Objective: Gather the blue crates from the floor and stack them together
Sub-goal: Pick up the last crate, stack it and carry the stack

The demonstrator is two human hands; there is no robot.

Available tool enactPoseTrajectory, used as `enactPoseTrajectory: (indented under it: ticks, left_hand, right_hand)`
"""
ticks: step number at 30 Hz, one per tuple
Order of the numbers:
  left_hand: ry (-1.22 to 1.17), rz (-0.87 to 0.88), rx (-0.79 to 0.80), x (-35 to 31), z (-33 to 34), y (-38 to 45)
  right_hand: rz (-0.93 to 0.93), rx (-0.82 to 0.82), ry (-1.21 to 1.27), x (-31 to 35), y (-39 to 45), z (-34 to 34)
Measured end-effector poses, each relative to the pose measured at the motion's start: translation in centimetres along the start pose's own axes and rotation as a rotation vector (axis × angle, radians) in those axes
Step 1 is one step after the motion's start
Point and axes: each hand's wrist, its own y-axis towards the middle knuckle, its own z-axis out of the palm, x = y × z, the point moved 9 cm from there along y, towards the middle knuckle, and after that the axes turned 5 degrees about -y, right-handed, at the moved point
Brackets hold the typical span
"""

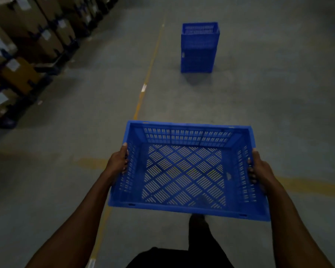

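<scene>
Blue crate (184,171) in lower centre of frame, held above the floor (278,93), left hand (118,163) and right hand (259,171) each curled over a side rim; stack of blue crates (199,48) upper centre, well apart

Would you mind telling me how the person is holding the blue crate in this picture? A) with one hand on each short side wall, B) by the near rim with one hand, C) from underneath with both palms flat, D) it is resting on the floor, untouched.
A: the left hand grips the left side wall of the held crate and the right hand grips the right one, with the crate carried above the floor.
</scene>
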Motion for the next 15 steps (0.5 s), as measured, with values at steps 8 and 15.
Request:
enactPoseTrajectory:
  ticks: [8, 15]
  left_hand:
    - [-0.042, 0.007, -0.015, -11.4, 10.7, 13.1]
    - [-0.061, -0.014, -0.055, -20.1, 16.5, 23.6]
  right_hand:
    - [-0.014, 0.006, 0.018, 11.9, 16.3, -4.8]
    - [-0.026, -0.012, -0.002, 22.5, 28.9, -6.5]
